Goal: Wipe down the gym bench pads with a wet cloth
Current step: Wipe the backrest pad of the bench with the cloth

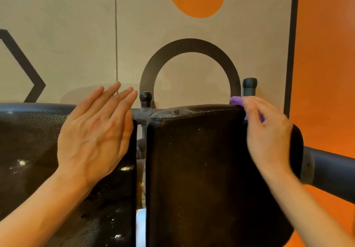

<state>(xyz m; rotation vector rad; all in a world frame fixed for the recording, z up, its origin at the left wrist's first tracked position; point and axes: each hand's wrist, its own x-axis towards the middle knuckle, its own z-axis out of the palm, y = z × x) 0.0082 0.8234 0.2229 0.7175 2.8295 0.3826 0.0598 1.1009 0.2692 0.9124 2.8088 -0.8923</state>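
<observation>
Two pads; right hand clutches purple cloth.

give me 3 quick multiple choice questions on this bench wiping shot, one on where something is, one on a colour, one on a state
1. Where is the cloth?
A. at the top right corner of the right pad
B. on the floor
C. draped over the left pad

2. What colour is the cloth?
A. white
B. purple
C. green

3. How is the left hand?
A. clenched in a fist
B. gripping the cloth
C. open, fingers straight, flat over the left pad

Answers:
1. A: the cloth shows under the right hand at the upper right edge of the right pad.
2. B: the bit sticking out past the fingers is purple.
3. C: the left hand is spread with the palm toward the left pad and holds nothing.
</observation>
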